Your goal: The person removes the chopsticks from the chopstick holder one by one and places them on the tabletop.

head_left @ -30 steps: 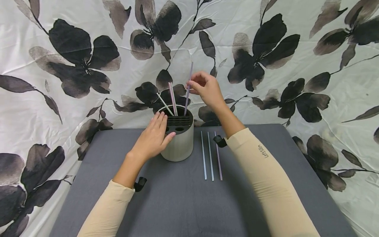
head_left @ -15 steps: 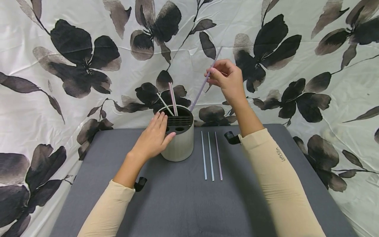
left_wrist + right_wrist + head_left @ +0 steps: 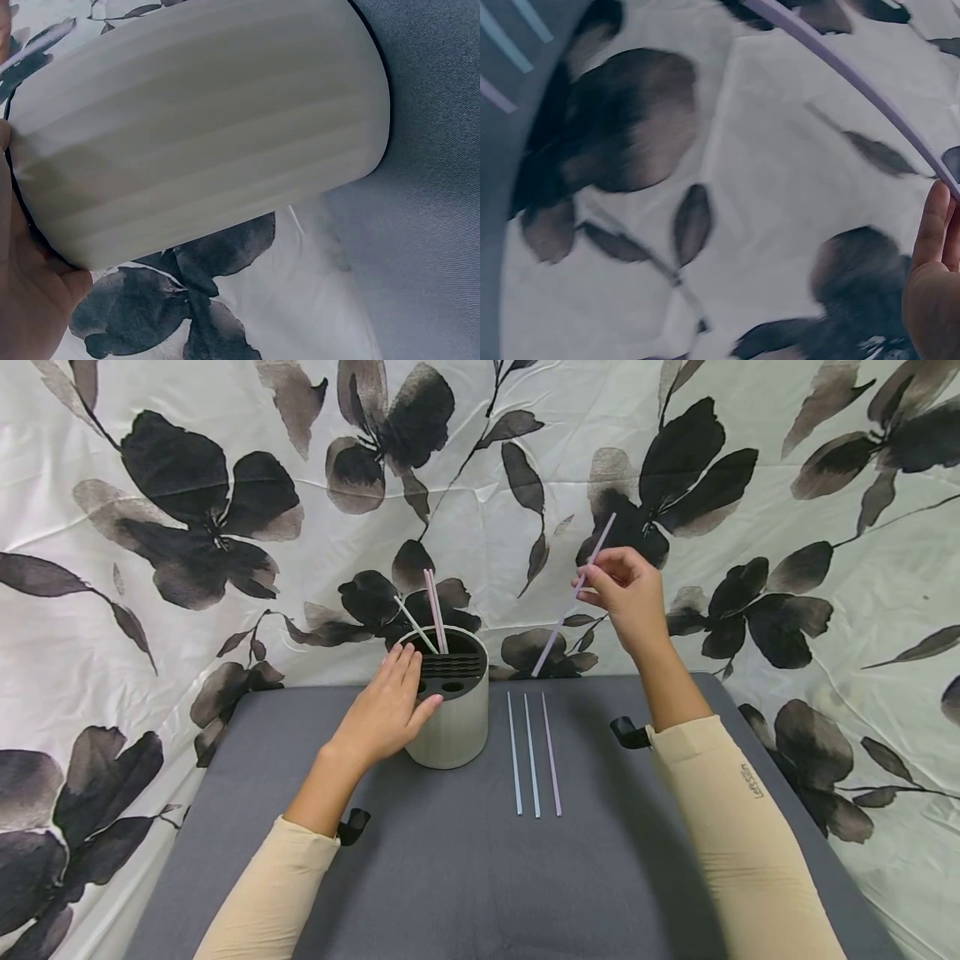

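My right hand (image 3: 630,597) pinches a light purple straw (image 3: 558,631) between thumb and fingers. It holds the straw tilted in the air, right of the holder, lower end over the table's back edge. The right wrist view shows the same purple straw (image 3: 855,79) running from the fingertips. My left hand (image 3: 386,706) lies with straight fingers on the top left edge of a cream cylindrical organizer (image 3: 450,735) with a black slotted insert. Two pink straws (image 3: 435,610) and a white straw (image 3: 415,622) lean in its back compartment. In the left wrist view the organizer's wall (image 3: 202,135) fills most of the frame.
On the grey table (image 3: 450,877), right of the organizer, lie two light blue straws (image 3: 514,756) and a purple straw (image 3: 551,756), side by side and apart. A white cloth with dark flowers (image 3: 300,527) hangs behind the table.
My right hand has drawn the purple straw up out of the organizer and carried it to the right, then slightly lower. My left hand has stayed on the organizer.
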A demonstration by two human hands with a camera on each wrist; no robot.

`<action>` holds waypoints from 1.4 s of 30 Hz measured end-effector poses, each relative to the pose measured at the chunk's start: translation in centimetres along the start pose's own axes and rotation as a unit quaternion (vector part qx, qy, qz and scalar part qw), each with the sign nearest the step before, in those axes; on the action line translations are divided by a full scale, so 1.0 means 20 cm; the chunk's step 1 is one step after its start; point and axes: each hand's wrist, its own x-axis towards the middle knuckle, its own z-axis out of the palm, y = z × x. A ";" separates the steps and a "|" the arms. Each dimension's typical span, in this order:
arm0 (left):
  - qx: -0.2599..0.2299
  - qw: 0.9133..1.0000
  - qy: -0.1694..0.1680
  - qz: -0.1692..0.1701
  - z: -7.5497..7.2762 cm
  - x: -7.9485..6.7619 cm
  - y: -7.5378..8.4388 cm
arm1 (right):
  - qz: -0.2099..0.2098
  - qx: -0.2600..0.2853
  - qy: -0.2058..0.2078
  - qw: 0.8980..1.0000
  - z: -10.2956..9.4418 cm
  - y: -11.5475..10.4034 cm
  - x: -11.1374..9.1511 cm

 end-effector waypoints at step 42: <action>-0.009 1.000 -0.008 0.018 -0.04 -0.06 -0.01 | 0.252 -0.148 -0.084 0.953 -0.36 0.74 -0.57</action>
